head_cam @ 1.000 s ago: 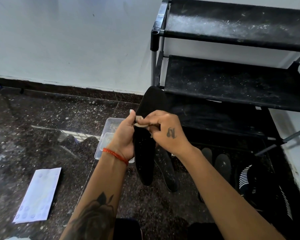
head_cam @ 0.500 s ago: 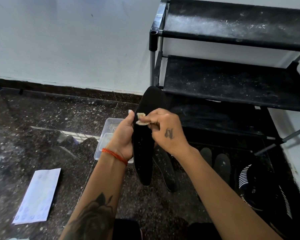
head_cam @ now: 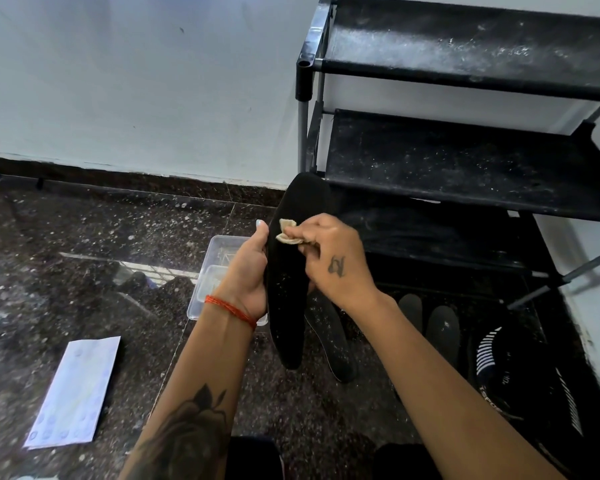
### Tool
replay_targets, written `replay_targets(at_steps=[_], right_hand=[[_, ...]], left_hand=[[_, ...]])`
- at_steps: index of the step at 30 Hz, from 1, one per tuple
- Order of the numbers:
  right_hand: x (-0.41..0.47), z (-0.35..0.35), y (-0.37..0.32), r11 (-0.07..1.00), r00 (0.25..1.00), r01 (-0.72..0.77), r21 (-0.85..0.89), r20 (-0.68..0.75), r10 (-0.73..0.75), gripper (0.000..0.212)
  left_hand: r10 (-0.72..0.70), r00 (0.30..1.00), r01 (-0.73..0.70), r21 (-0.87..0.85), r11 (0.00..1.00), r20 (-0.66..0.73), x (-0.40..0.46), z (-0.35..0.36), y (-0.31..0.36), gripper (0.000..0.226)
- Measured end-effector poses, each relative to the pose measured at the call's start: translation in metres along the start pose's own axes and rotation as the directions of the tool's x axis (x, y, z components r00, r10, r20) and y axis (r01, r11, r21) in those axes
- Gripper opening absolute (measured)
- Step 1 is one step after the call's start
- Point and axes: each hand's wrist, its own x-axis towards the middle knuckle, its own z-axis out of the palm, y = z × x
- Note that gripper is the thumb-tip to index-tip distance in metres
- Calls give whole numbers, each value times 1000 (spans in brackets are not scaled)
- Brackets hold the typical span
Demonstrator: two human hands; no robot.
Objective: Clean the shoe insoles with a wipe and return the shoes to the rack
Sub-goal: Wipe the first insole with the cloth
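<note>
While the left hand [head_cam: 248, 271] grips a black insole [head_cam: 291, 271] along its left edge, thumb lying up the rim and the other fingers hidden behind it, the right hand [head_cam: 333, 258] pinches a small crumpled beige wipe [head_cam: 288, 232] against the insole's face. Both forearms reach forward from the bottom of the view, the left one tattooed and wearing a red thread [head_cam: 231, 310] at the wrist; the right hand's back, with a small tattoo, faces the camera, its fingers curled toward the wipe.

The insole is held in the air in front of the black shoe rack [head_cam: 465, 77], above the dark speckled floor [head_cam: 84, 237]. Its long axis runs nearly up and down in the view, the broad rounded end up and away near the rack's lower shelf, the narrower end down toward the person. White specks dot its lower half.

A clear plastic box [head_cam: 219, 251] sits on the floor just behind the left hand; it seems to hold a smaller clear tray, and whatever else lies in it is too faint to tell. A second insole [head_cam: 333, 341] lies on the floor under the right wrist. To the right of it, two more dark insoles [head_cam: 442, 327] lie side by side, beside a black shoe [head_cam: 520, 382] with white stripes. A pale flat packet [head_cam: 75, 389] lies on the floor at the left.
</note>
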Motion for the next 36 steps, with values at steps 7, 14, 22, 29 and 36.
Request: replay_targets(at_steps=[7, 14, 22, 29, 36], right_hand=[[-1, -15, 3, 1000, 959, 0, 15, 284, -4, 36], [6, -34, 4, 665, 797, -588, 461, 194, 571, 19], [6, -23, -1, 634, 764, -614, 470, 152, 627, 10], [5, -15, 8, 944, 931, -321, 77, -154, 330, 11], [0, -3, 1, 994, 993, 59, 89, 92, -67, 20]], left_hand=[[7, 1000, -7, 3, 1000, -23, 3, -8, 3, 72], [-4, 999, 3, -27, 1000, -34, 2, -8, 6, 71], [3, 999, -3, -14, 1000, 43, -1, -5, 5, 69], [-6, 1000, 7, 23, 1000, -23, -6, 1, 3, 56], [58, 998, -58, -18, 998, -4, -5, 2, 1, 76]])
